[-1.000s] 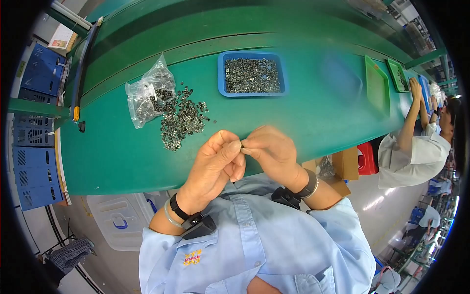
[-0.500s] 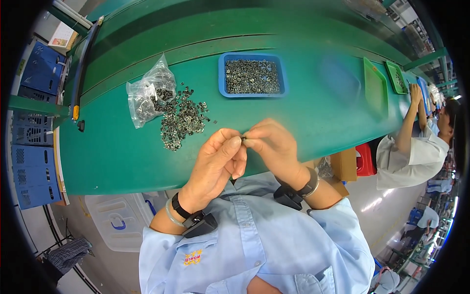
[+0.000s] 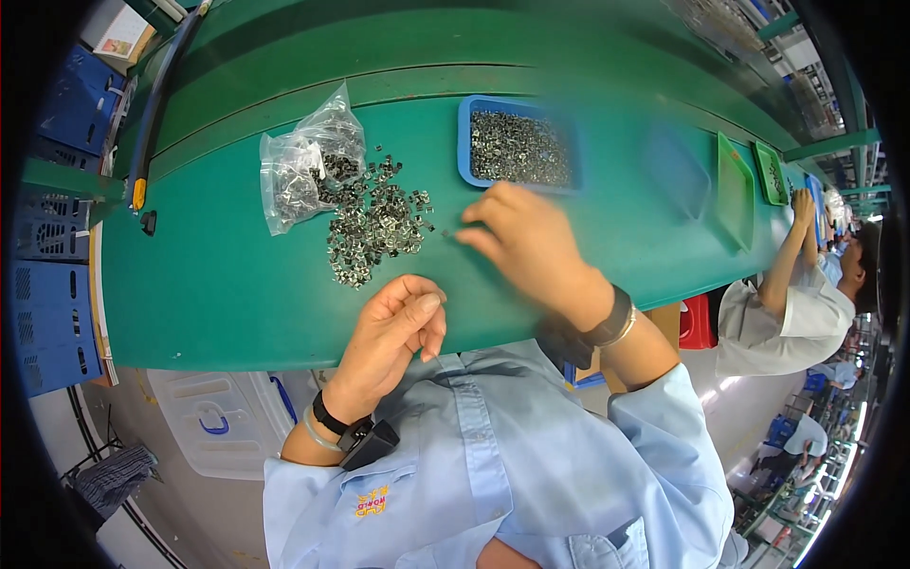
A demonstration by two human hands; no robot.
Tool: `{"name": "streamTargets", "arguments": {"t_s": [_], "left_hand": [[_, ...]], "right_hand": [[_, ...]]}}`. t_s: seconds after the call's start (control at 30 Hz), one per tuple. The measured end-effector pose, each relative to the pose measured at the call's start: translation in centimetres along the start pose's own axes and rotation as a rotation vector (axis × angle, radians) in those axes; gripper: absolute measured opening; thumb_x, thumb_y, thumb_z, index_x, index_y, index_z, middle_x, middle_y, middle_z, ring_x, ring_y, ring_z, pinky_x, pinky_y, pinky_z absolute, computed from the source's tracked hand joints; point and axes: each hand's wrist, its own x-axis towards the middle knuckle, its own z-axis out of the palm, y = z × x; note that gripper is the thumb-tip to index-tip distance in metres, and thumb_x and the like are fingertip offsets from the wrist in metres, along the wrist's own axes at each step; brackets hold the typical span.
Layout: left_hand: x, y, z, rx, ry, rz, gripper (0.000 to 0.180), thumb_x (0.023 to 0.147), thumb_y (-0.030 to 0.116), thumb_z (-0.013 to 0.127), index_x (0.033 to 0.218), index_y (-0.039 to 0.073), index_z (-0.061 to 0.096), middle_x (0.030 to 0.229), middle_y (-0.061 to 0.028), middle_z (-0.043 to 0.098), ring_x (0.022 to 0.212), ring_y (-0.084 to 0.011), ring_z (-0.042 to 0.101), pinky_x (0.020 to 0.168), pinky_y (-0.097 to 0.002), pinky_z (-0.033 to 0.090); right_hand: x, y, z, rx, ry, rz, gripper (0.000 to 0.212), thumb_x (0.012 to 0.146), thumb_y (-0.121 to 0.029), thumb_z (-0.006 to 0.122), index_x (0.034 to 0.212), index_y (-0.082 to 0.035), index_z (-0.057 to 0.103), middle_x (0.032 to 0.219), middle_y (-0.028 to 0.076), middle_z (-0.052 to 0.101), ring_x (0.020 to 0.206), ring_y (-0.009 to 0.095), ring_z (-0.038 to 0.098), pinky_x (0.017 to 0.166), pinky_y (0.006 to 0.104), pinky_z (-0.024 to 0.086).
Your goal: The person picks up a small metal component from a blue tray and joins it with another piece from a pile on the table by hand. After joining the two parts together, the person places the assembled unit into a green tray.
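Note:
My right hand [image 3: 531, 245] is over the green tabletop, its thumb and forefinger apart and nothing visible between them. Just off its fingertips lies a single small metal piece [image 3: 445, 232]. My left hand [image 3: 393, 327] hovers at the table's near edge with fingers curled in and thumb pressed to them; whatever they may hold is hidden. Beyond it spreads a loose pile of small black-and-silver metal pieces [image 3: 374, 228]. The pile spills from a clear plastic bag [image 3: 284, 185] on its left. Behind my right hand stands a blue tray [image 3: 464, 142] filled with similar pieces.
To the right are a green tray [image 3: 735, 190] and a smaller green tray [image 3: 770, 174] holding parts. A co-worker in a pale top [image 3: 763, 327] sits at the table's right. Blue crates [image 3: 52, 322] stand at the left, and a clear lidded bin [image 3: 223, 417] is below the table.
My hands were together, fingertips meeting at a small dark piece. Now they are apart: the right has moved up and opened toward the pile, the left stays low and curled. The view has shifted slightly.

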Motion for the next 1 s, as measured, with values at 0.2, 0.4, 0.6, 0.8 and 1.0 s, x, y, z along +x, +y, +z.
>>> {"name": "streamTargets", "arguments": {"t_s": [0.2, 0.4, 0.6, 0.8, 1.0], "left_hand": [[0.0, 0.3, -0.4, -0.029, 0.012, 0.016, 0.013, 0.096, 0.017, 0.053, 0.099, 0.005, 0.054, 0.075, -0.0027, 0.058, 0.059, -0.0091, 0.051, 0.050, -0.0222, 0.040], [0.7, 0.8, 0.8, 0.091, 0.109, 0.095, 0.018, 0.097, 0.020, 0.052, 0.102, 0.003, 0.054, 0.081, -0.0031, 0.059, 0.061, -0.0084, 0.052, 0.051, -0.0219, 0.041], [1.5, 0.8, 2.2, 0.218, 0.064, 0.075, 0.020, 0.097, 0.022, 0.052, 0.103, 0.003, 0.055, 0.087, -0.0035, 0.061, 0.065, -0.0079, 0.054, 0.054, -0.0213, 0.042], [2.5, 0.6, 2.1, 0.092, -0.035, -0.070, 0.020, 0.096, 0.021, 0.053, 0.101, 0.002, 0.058, 0.086, -0.0041, 0.063, 0.067, -0.0081, 0.055, 0.055, -0.0211, 0.043], [2.5, 0.2, 2.5, 0.115, -0.029, -0.064, 0.020, 0.096, 0.020, 0.054, 0.102, 0.001, 0.059, 0.084, -0.0047, 0.063, 0.067, -0.0086, 0.056, 0.056, -0.0215, 0.044]], "right_hand": [[0.4, -1.0, 2.4, -0.036, -0.026, -0.059, 0.019, 0.073, -0.016, 0.073, 0.086, -0.007, 0.061, 0.085, 0.007, 0.058, 0.078, 0.027, 0.059, 0.066, 0.0369, 0.048], [-0.6, -2.3, 0.8, 0.131, 0.059, -0.061, 0.021, 0.071, -0.017, 0.074, 0.084, -0.008, 0.061, 0.085, 0.005, 0.059, 0.072, 0.025, 0.058, 0.063, 0.0362, 0.046], [-2.1, -3.1, -1.1, -0.011, 0.060, -0.178, 0.022, 0.070, -0.021, 0.075, 0.084, -0.011, 0.060, 0.084, 0.001, 0.058, 0.070, 0.022, 0.057, 0.061, 0.0345, 0.043], [-3.3, -2.6, -1.7, -0.042, 0.063, -0.179, 0.025, 0.069, -0.024, 0.075, 0.085, -0.012, 0.060, 0.083, 0.000, 0.057, 0.071, 0.021, 0.056, 0.059, 0.0330, 0.041], [-4.4, -2.2, -1.8, 0.201, 0.078, -0.079, 0.022, 0.072, -0.013, 0.074, 0.089, -0.008, 0.061, 0.086, 0.003, 0.059, 0.076, 0.023, 0.058, 0.065, 0.0342, 0.045]]}}
